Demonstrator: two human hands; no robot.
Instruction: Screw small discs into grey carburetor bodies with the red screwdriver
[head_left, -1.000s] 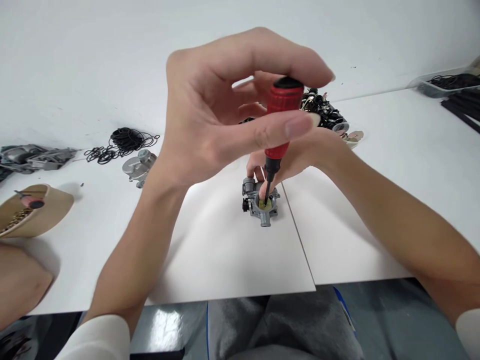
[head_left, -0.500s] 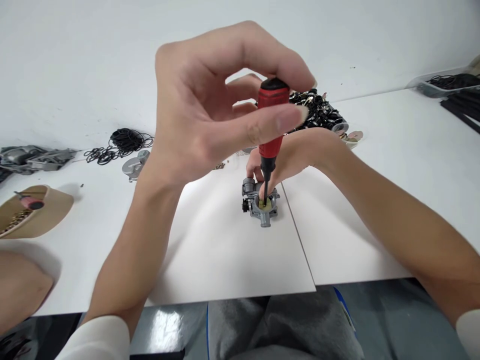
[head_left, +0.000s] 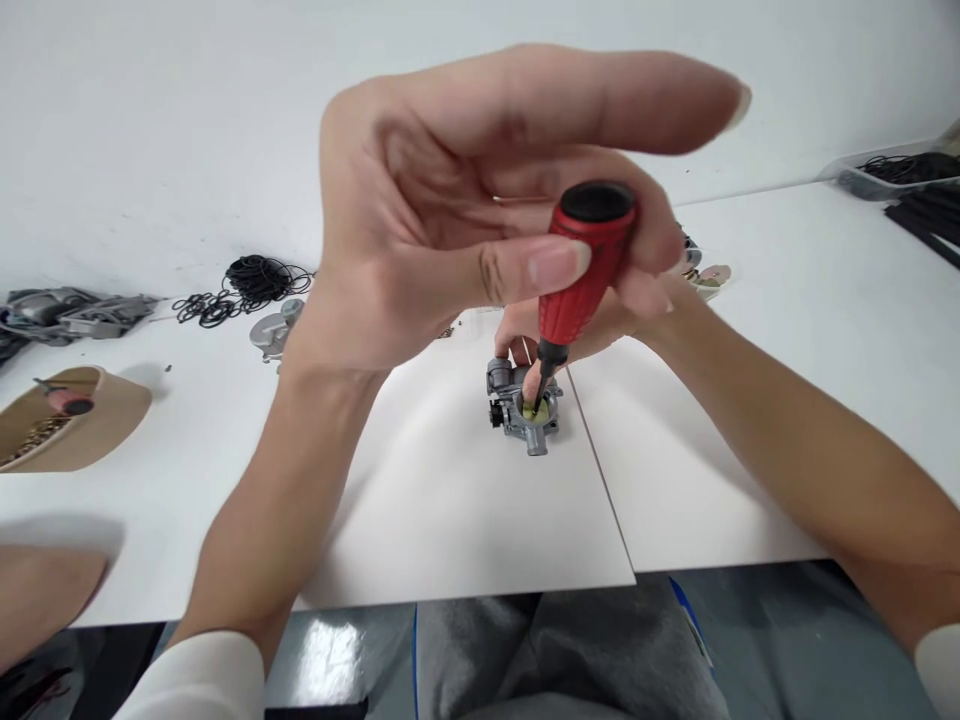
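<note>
My left hand is closed round the red handle of a screwdriver, thumb on one side and a curled finger on the other. Its index finger points out straight above the black end cap. The screwdriver leans, its tip down at a brass-coloured disc inside the round bore of a grey metal carburetor. On the white table, my right hand grips the carburetor from behind, thumb at the bore. The screwdriver and my left hand cover part of my right hand.
On the left, a cardboard tub holds brass parts and another red screwdriver. Behind lie grey metal parts, black rubber rings and another grey casting. A clear tray sits far right. Another person's arm rests at lower left.
The screwdriver handle has tilted to the right and towards the camera. My left index finger has come off its top and stretched out. The carburetor and my right hand stay nearly in place.
</note>
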